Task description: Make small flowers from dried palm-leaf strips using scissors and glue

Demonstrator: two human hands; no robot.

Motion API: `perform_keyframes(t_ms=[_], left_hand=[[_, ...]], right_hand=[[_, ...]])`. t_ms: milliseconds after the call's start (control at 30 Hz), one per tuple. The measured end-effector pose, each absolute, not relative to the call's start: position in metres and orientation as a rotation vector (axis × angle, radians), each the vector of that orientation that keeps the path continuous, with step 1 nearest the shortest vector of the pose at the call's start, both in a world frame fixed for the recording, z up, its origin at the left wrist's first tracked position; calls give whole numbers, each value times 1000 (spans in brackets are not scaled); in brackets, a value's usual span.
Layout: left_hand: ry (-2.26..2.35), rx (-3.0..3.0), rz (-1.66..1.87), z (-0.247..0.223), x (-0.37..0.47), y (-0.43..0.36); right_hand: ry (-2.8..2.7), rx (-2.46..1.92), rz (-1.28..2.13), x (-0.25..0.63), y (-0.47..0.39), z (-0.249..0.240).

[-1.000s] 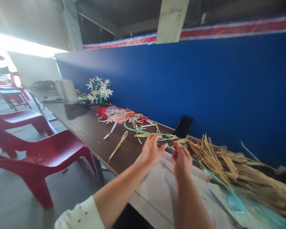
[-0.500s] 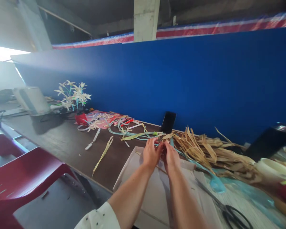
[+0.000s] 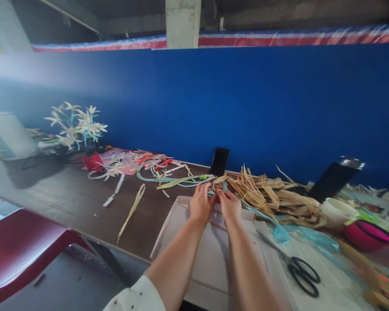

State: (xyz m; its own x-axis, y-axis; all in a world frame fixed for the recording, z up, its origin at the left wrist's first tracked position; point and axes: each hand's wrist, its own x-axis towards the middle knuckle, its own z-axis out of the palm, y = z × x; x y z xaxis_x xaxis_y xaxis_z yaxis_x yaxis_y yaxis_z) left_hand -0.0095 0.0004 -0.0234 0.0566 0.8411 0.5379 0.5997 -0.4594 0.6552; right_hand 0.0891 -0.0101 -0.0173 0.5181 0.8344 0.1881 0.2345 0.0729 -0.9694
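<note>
Both my hands meet above a pale cardboard box lid [image 3: 210, 263], fingertips close together at its far edge. My left hand [image 3: 201, 203] is bent with its thumb and fingers drawn in. My right hand [image 3: 229, 206] pinches at the same spot, knuckles upward. Whatever sits between the fingertips is too small and covered to make out. Just beyond them lie dried corn husks [image 3: 266, 194], spreading rightward. A long green-yellow husk strip [image 3: 178, 182] and looped pale-blue cords [image 3: 145, 172] lie beyond on the left.
Black-handled scissors [image 3: 290, 260] rest right of the lid. A phone [image 3: 219, 161] leans against the blue partition [image 3: 262, 103]. Farther right are a dark bottle [image 3: 335, 179], a white cup [image 3: 339, 212] and a pink bowl-shaped item [image 3: 368, 234]. White handmade flowers [image 3: 84, 123] stand left; a red chair [image 3: 26, 246] is nearby.
The view has swung to the right, bringing more of the scissors, bottle and pink item into sight. My hands stay together over the lid's far edge, with the right fingers now pinched more plainly.
</note>
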Motion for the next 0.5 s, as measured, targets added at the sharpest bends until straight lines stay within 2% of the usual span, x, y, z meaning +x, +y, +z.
perform_keyframes(t_ms=[367, 500], left_hand=[[1442, 2181, 1382, -19, -11, -3], [1454, 2166, 1365, -18, -13, -3]], right_hand=[[-1040, -1539, 513, 101, -3, -31], [-1012, -1479, 598, 100, -3, -29]])
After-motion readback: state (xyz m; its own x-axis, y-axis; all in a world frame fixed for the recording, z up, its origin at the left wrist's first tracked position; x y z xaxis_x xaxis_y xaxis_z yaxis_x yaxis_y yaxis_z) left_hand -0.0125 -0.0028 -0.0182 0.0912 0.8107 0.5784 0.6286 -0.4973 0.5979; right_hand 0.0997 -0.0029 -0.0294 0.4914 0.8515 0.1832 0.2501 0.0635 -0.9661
